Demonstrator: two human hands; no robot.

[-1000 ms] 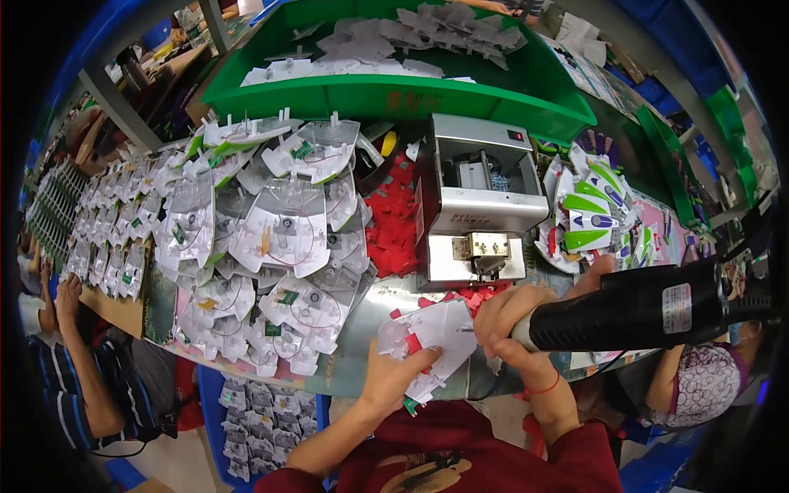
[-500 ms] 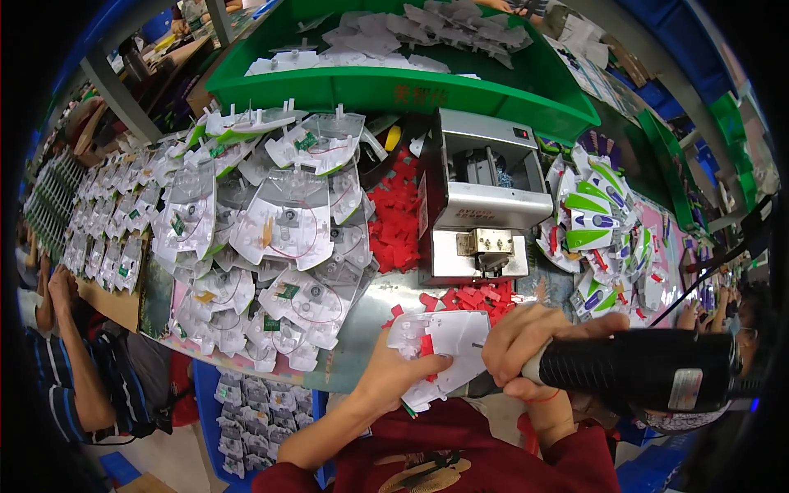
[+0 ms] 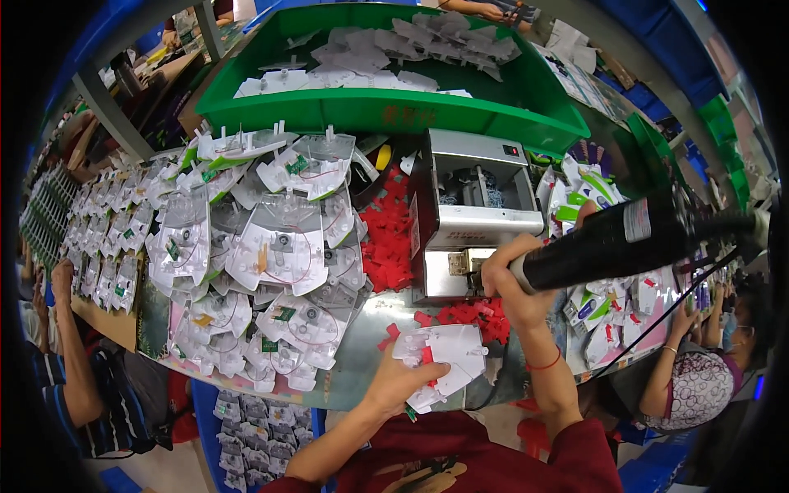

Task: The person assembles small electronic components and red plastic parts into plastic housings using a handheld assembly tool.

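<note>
My left hand (image 3: 396, 383) grips a white plastic shell part (image 3: 462, 355) above the bench's near edge, thumb across its face. Beside that thumb a small red plastic piece (image 3: 427, 356) lies on the shell. In my right hand (image 3: 511, 279) is a black electric screwdriver (image 3: 608, 244), tilted, with its front end toward the outlet of a silver screw feeder (image 3: 489, 218). My fingers hide the bit, so whether it touches the outlet cannot be seen. Loose screws show in the feeder's open top. Red plastic pieces (image 3: 475, 319) lie between the feeder and the shell.
Stacked clear-and-white shells (image 3: 279, 238) with wires and boards cover the left. A green bin (image 3: 329, 111) of white parts stands behind. More red pieces (image 3: 386, 238) lie left of the feeder, green-and-white shells (image 3: 596, 308) on the right. A black cable (image 3: 649, 324) hangs there. Other people work on both sides.
My right hand has lifted the screwdriver off the white shell and carried it up and away to the feeder's outlet. My left hand still holds the shell, now slightly lower in view.
</note>
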